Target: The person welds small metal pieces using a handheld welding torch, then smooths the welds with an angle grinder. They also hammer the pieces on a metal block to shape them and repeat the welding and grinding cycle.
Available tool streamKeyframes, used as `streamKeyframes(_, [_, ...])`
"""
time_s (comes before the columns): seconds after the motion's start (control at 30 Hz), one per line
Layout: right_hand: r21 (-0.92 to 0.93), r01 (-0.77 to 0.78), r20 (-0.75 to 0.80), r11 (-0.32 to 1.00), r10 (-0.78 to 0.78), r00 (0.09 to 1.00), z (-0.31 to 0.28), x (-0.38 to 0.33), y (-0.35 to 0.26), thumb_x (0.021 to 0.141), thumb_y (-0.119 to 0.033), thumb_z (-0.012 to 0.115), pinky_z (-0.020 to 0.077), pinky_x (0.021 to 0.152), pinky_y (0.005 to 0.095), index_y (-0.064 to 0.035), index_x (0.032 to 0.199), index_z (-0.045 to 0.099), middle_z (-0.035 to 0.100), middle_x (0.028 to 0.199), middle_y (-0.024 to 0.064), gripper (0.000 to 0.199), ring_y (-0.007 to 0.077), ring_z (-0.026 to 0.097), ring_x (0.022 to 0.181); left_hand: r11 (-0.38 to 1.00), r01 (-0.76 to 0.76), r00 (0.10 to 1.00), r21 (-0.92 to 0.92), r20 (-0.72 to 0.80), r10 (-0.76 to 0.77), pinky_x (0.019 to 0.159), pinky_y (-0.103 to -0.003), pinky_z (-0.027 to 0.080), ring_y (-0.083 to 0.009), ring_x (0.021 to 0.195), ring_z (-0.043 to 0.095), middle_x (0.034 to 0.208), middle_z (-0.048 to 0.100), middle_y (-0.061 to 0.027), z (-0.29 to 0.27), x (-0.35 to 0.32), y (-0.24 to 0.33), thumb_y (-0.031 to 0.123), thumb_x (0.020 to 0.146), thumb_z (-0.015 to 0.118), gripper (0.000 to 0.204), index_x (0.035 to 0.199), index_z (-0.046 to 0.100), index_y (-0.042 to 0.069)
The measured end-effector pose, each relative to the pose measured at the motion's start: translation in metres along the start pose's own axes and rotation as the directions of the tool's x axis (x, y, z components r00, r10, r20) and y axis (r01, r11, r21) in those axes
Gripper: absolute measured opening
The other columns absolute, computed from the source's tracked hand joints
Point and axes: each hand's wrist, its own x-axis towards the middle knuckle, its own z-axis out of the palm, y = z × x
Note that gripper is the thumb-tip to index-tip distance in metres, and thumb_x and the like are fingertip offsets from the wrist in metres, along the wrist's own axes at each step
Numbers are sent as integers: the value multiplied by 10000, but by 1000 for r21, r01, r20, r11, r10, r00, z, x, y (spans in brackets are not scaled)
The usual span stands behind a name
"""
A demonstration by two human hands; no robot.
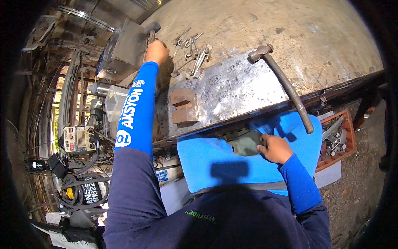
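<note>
My left hand reaches to the far left of the worktable, its fingers closed around the shaft of a tool with a dark, rounded head. The far side of that grip is hidden. My right hand rests low over the blue cloth on my lap, thumb and forefinger apart; nothing shows between them. Beyond it a ball-peen hammer lies across the table's near edge, its handle overhanging. A marked metal plate lies flat, with a brown notched block on its left end.
Several clamps and metal pieces lie beside my left forearm. A grey metal box stands at the table's left. Further left are a welding machine and coiled cables. An orange crate of metal scraps sits at the right.
</note>
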Motion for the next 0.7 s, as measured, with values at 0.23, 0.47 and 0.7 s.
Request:
streamKeyframes(0.23, [-36, 41, -47, 998, -43, 998, 3, 1, 3, 944, -369, 750, 570, 822, 573, -9, 1196, 705, 765, 947, 262, 442, 463, 737, 927, 989, -18, 991, 147, 133, -2, 1023, -524, 587, -467, 1155, 728, 1203, 740, -326, 12, -15, 35, 174, 889, 757, 343, 1141, 782, -58])
streamKeyframes(0.47, [-20, 2, -3, 1000, -2, 1000, 2, 0, 1, 944, -370, 746, 572, 829, 573, -6, 1192, 706, 763, 968, 278, 442, 471, 735, 932, 968, 69, 995, 243, 54, -84, 992, -529, 604, -444, 1152, 743, 1216, 750, -300, 15, 2, 23, 107, 943, 642, 283, 1140, 799, -24])
streamKeyframes(0.7, [-31, 39, -9, 999, -39, 999, 2, 3, 2, 950, -373, 738, 566, 811, 584, -12, 1159, 694, 754, 963, 278, 419, 478, 728, 922, 925, -24, 999, 379, -19, 33, 898, -514, 641, -423, 1055, 783, 1097, 788, -263, 31, -3, 33, 137, 986, 611, 257, 1051, 833, 25])
